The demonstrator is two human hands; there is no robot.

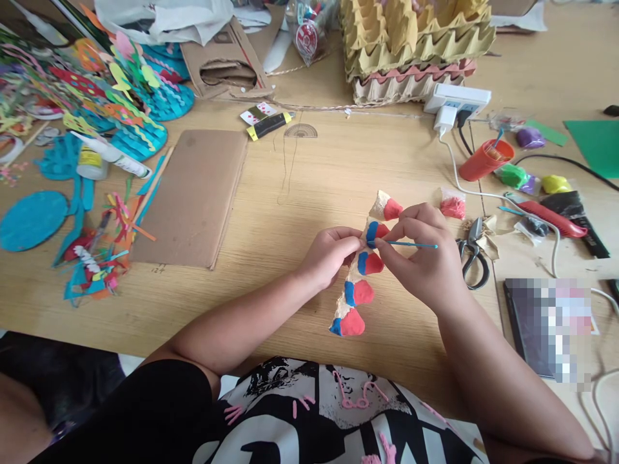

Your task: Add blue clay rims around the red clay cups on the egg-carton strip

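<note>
A cut strip of egg carton (354,275), its bumps covered with red and blue patches of what looks like modelling clay, is held just above the table. My left hand (333,256) pinches its left side near the second bump from the top. On the right, my right hand (425,251) grips a thin blue modelling tool (411,244) between thumb and fingers. The tool's left end meets the blue patch beside my left fingertips; its exact tip is hidden there. The top bump carries red only, while the lower ones show both colours.
Scissors (474,251), a red cup (486,159) and bagged clay (452,203) lie to the right, near a power strip (457,98) with a white cable. Egg trays (416,48) are stacked behind. Leftward are a cardboard sheet (188,196), paper scraps (94,264) and blue discs (33,219).
</note>
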